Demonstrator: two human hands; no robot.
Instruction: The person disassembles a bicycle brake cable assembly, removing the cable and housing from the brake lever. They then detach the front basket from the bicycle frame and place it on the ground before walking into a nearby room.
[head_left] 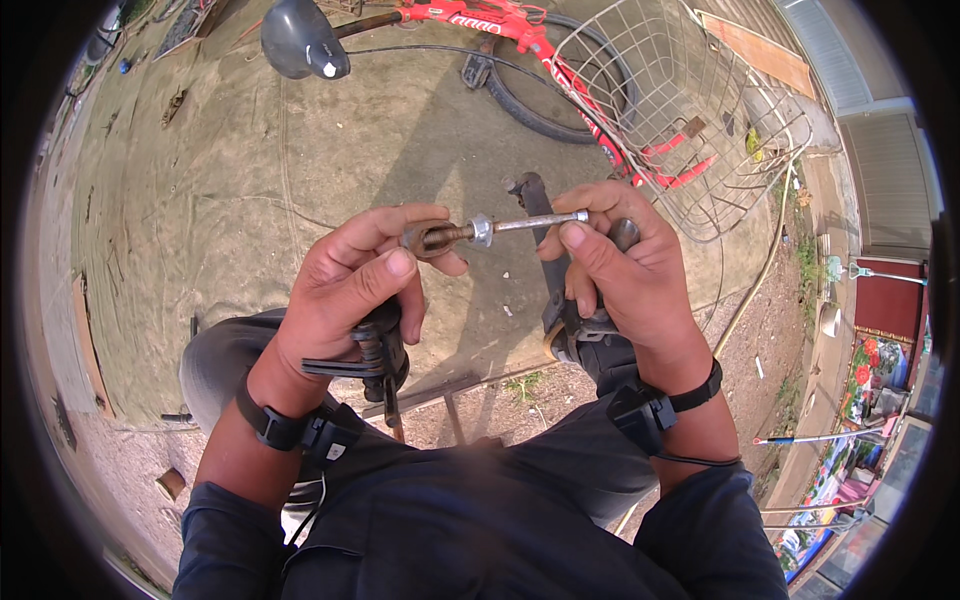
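A long metal bolt (530, 223) lies level between my two hands, with a silver nut (482, 230) partway along it. My left hand (365, 265) is closed on the bolt's rusty, threaded end, where a rusty round fitting (425, 238) sits. My right hand (630, 260) pinches the bolt's bright, thinner end between thumb and fingers. A dark rounded end piece (625, 235) shows among the right fingers; what it joins is hidden. Below my left hand is a black brake lever (340, 368) with its clamp. A dark bent tube (533, 200) stands beyond my right hand, between my knees.
Ahead lies a red bicycle frame (520, 30) with a black saddle (300, 40) and a wheel (545, 130). A wire basket (690, 110) lies at its right. Green ground cloth (220, 180) spreads beneath. A pale hose (765, 260) runs along the right.
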